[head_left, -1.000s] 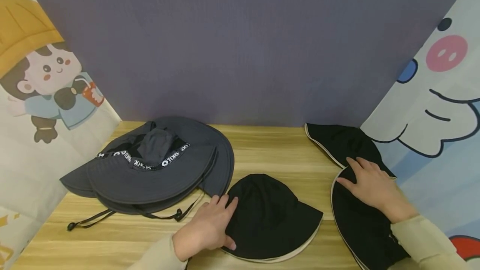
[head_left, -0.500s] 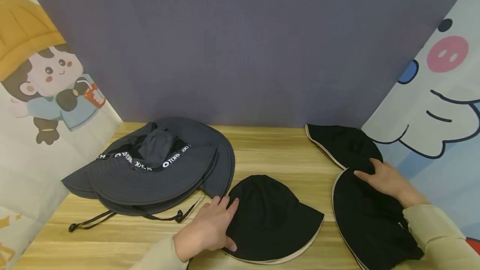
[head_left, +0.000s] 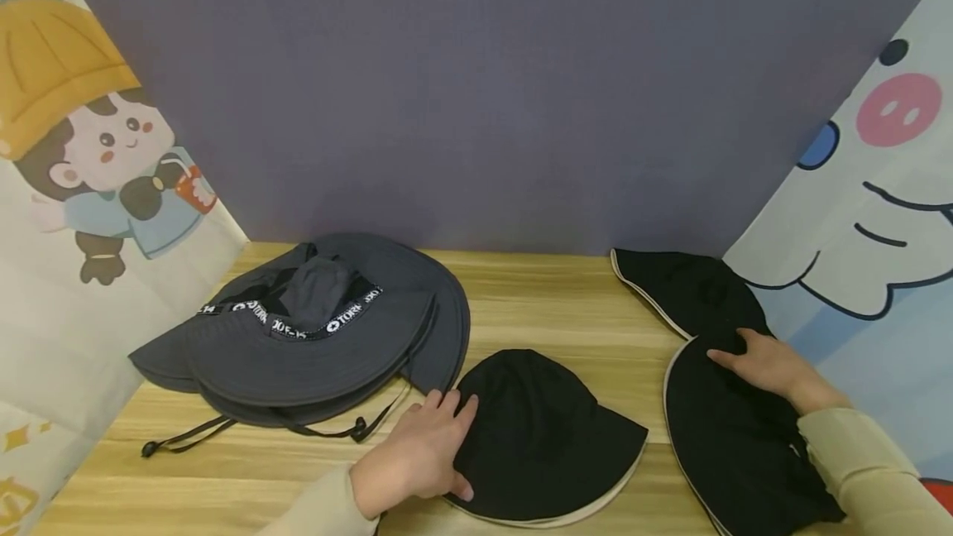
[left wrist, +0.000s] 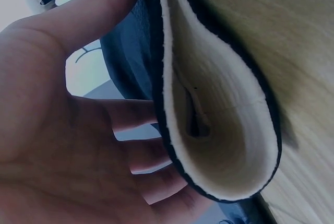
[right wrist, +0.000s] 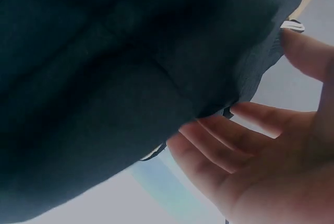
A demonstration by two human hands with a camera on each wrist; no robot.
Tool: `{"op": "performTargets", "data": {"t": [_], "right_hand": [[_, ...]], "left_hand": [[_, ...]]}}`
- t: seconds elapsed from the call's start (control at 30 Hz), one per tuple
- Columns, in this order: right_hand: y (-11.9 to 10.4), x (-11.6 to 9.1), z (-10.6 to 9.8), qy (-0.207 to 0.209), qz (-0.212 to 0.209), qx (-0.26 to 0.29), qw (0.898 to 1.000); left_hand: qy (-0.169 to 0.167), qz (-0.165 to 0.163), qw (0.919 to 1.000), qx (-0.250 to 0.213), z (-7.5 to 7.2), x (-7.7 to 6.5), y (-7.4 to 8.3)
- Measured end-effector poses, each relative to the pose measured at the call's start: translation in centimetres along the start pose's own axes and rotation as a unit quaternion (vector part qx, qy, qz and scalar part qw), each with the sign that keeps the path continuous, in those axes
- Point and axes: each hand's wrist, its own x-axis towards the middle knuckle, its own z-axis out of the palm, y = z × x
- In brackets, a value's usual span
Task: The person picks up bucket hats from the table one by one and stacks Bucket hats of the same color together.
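Note:
A folded black hat (head_left: 547,437) with a cream-edged brim lies at the front middle. My left hand (head_left: 424,453) rests at its left edge, fingers spread along the crown and thumb by the brim; the left wrist view shows straight fingers against the hat's side and its cream lining (left wrist: 229,125). At the right lies another folded black hat (head_left: 737,437), overlapping a further black hat (head_left: 688,288) behind it. My right hand (head_left: 778,366) lies at the upper right of the nearer one, thumb on the cloth. In the right wrist view its extended fingers (right wrist: 224,140) touch the crown's edge.
Dark grey wide-brim hats (head_left: 320,354) with a lettered band are stacked at the left, their cords and toggles trailing on the wooden table (head_left: 543,296). A grey panel (head_left: 476,89) stands at the back. Printed cartoon sheets (head_left: 856,271) flank both sides.
My right hand has slid right and slightly down along the near right hat, from across its top onto its upper right edge. My left hand stays at the middle hat.

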Motion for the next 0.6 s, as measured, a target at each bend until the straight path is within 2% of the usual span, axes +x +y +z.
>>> {"op": "performTargets", "data": {"t": [0.37,0.6], "right_hand": [[-0.08,0.43,0.39,0.028,-0.002,-0.011,1.000],[-0.64,0.34,0.12,0.029,-0.002,-0.001,1.000]], "left_hand": [[0.002,-0.003,1.0000,-0.001,0.05,0.11,0.06],[0.002,-0.002,1.0000,-0.001,0.01,0.06,0.07]]}}
